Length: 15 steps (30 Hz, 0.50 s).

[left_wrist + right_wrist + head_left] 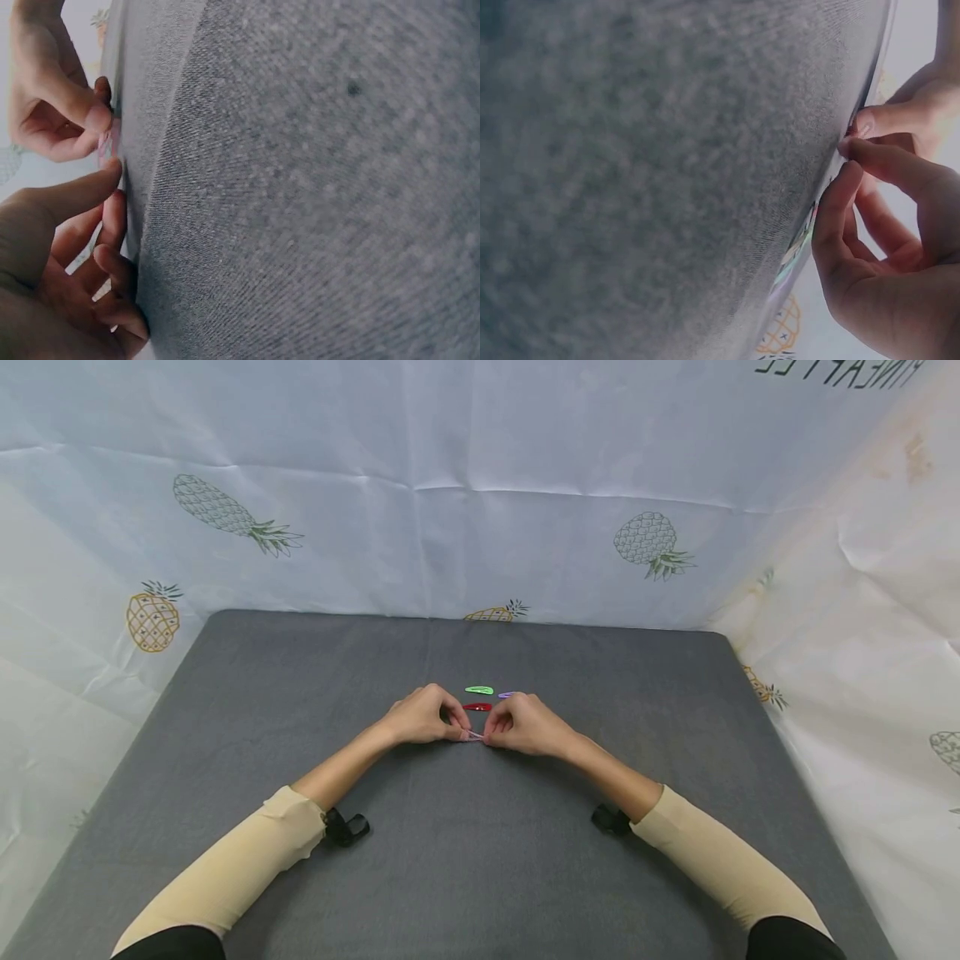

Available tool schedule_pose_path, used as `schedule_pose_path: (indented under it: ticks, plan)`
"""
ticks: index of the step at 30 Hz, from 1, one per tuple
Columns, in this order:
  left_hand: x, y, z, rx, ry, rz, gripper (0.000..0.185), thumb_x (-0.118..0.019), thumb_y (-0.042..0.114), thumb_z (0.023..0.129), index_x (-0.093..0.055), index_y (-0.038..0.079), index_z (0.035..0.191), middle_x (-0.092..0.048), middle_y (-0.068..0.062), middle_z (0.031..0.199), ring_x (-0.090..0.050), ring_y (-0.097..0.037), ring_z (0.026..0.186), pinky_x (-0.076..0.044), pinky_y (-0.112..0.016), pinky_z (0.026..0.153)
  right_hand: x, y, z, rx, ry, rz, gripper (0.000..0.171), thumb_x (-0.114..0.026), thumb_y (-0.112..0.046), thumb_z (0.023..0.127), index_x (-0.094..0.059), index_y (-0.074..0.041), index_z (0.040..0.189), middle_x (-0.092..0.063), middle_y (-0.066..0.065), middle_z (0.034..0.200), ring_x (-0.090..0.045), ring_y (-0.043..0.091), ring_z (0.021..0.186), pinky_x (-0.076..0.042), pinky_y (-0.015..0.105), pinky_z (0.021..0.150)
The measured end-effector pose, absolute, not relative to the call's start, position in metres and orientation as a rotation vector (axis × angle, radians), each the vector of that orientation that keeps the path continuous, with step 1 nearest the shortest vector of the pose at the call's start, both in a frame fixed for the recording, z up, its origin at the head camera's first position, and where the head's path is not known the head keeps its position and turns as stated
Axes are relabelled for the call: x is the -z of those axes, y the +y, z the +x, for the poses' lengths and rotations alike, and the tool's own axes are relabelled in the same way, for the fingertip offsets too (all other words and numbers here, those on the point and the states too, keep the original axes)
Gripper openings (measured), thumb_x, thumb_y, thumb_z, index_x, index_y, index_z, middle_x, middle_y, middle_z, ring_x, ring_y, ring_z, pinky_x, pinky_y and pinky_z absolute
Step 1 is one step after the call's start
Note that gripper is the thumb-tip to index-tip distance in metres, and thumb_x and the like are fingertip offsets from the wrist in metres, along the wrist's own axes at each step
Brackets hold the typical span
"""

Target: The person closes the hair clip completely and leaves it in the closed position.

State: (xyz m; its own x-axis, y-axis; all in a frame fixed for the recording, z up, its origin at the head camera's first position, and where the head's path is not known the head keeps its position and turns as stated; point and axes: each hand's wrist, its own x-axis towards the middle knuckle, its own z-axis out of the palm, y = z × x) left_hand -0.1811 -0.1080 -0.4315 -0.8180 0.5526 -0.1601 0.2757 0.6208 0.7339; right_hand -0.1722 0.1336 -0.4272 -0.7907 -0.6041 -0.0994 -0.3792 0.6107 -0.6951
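Head view shows a grey mat (465,860) spread before a pineapple-print backdrop (480,485). At its middle, the left hand (420,717) and right hand (525,725) meet, each with fingers curled, pinching opposite ends of a small pink hair clip (475,737) held just above the mat. Just beyond the hands lie a red clip (477,707), a green clip (479,690) and a purple clip (506,694), partly hidden.

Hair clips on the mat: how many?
4. Green clip farthest back, purple clip partly behind the right hand, red clip between both hands, pink clip pinched by the left hand and right hand. More could be hidden under the hands.
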Motion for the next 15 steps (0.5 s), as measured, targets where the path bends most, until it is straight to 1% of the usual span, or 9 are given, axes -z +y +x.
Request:
schedule_pose_path:
  ticks: [5, 8, 12, 15]
  plan:
    - [0.4314, -0.1094, -0.1816, -1.064, 2.423, 0.702, 0.010, -0.090, 0.018, 0.089, -0.085, 0.014, 0.097, -0.081, 0.001, 0.086, -0.068, -0.007, 0.079, -0.051, -0.028, 0.076, 0.4249, 0.1322, -0.1742, 0.978, 2.537, -0.823, 0.010, -0.077, -0.010, 0.096, -0.079, -0.012, 0.087, -0.073, -0.001, 0.077, -0.061, 0.004, 0.067, -0.051, 0.021, 0.066]
    - [0.4307, -0.1101, -0.1811, -1.096, 2.408, 0.722, 0.012, -0.090, 0.021, 0.090, -0.084, 0.013, 0.098, -0.081, 0.000, 0.087, -0.069, -0.008, 0.080, -0.052, -0.028, 0.078, 0.4224, 0.1318, -0.1756, 0.995, 2.545, -0.836, 0.010, -0.076, -0.010, 0.097, -0.079, -0.012, 0.088, -0.074, 0.000, 0.079, -0.063, 0.004, 0.069, -0.054, 0.023, 0.068]
    - [0.4295, -0.1098, -0.1813, -1.153, 2.412, 0.753, 0.012, -0.088, 0.022, 0.092, -0.084, 0.013, 0.099, -0.081, 0.000, 0.087, -0.069, -0.009, 0.079, -0.051, -0.026, 0.073, 0.4200, 0.1314, -0.1768, 1.025, 2.557, -0.839, 0.008, -0.076, -0.009, 0.098, -0.079, -0.010, 0.091, -0.076, 0.003, 0.083, -0.066, 0.005, 0.073, -0.057, 0.024, 0.072]
    - [0.4272, -0.1094, -0.1816, -1.205, 2.435, 0.761, 0.011, -0.087, 0.020, 0.094, -0.085, 0.011, 0.099, -0.081, -0.003, 0.088, -0.063, -0.010, 0.070, -0.045, -0.024, 0.065, 0.4193, 0.1305, -0.1773, 1.061, 2.566, -0.816, 0.006, -0.076, -0.009, 0.099, -0.078, -0.009, 0.093, -0.077, 0.004, 0.085, -0.066, 0.006, 0.072, -0.056, 0.024, 0.070]
